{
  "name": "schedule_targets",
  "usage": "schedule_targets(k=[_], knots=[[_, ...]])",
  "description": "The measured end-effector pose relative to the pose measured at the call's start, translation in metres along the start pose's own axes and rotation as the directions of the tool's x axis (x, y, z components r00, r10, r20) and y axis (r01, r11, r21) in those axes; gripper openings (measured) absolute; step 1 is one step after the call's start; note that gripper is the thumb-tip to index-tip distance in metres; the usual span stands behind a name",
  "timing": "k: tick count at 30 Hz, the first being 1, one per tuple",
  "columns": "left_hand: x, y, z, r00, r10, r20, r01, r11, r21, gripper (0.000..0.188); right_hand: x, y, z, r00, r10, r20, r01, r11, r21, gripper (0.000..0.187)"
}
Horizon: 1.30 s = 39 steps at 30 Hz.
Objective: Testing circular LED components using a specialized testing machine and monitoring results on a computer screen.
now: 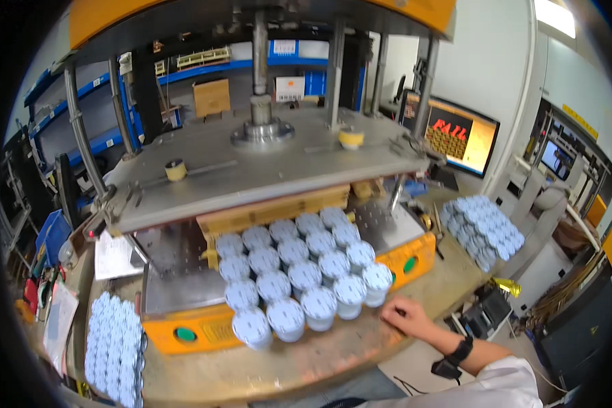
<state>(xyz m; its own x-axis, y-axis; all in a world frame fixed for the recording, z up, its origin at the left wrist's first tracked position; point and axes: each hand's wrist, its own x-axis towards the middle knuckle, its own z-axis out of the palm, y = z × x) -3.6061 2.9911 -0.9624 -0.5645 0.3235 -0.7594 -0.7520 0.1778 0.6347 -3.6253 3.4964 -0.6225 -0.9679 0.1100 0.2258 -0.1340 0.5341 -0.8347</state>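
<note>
My right hand (404, 317) rests at the front edge of the workbench, just right of a block of round pale-blue capped parts (306, 274). Its fingers are curled in, with a small dark spot between thumb and forefinger; whether something is held there is too small to tell. The parts stand in close rows on the bed of an orange press (289, 333), and the front row hangs over its front edge. A black band with a small box (453, 360) is round my right wrist. My left hand is out of view.
Above the parts spans the press's thick steel plate (265, 170) on upright rods. Green buttons (185, 334) sit on its front. More pale-blue parts are stacked at the left (114, 347) and the right (481, 228). A monitor (455, 136) stands behind at the right.
</note>
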Motion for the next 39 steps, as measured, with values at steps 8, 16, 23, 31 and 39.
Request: schedule_targets(k=[8, 16, 23, 31, 39], knots=[[-0.145, 0.058, 0.000, 0.957, 0.279, -0.085, -0.266, 0.955, 0.134, 0.031, -0.006, -0.027, 0.020, 0.924, -0.299, 0.236, 0.339, 0.929, -0.147, 0.019], [-0.275, 0.228, 0.129, 0.411, 0.908, -0.084, -0.801, 0.403, 0.443, 0.023, -0.011, -0.038, 0.049, 0.859, -0.506, -0.077, 0.333, 0.666, -0.668, 0.054], [-0.247, 0.282, 0.166, 0.372, 0.928, 0.029, -0.768, 0.290, 0.571, 0.019, 0.000, -0.038, 0.053, 0.890, -0.450, -0.073, 0.287, 0.678, -0.677, 0.055], [-0.205, 0.276, 0.152, 0.406, 0.902, -0.149, -0.753, 0.422, 0.506, 0.028, -0.005, -0.043, 0.049, 0.889, -0.452, -0.075, 0.327, 0.740, -0.587, 0.054], [-0.204, 0.283, 0.149, 0.490, 0.850, -0.192, -0.736, 0.522, 0.432, 0.024, -0.001, -0.040, 0.048, 0.919, -0.389, -0.069, 0.291, 0.784, -0.548, 0.060]])
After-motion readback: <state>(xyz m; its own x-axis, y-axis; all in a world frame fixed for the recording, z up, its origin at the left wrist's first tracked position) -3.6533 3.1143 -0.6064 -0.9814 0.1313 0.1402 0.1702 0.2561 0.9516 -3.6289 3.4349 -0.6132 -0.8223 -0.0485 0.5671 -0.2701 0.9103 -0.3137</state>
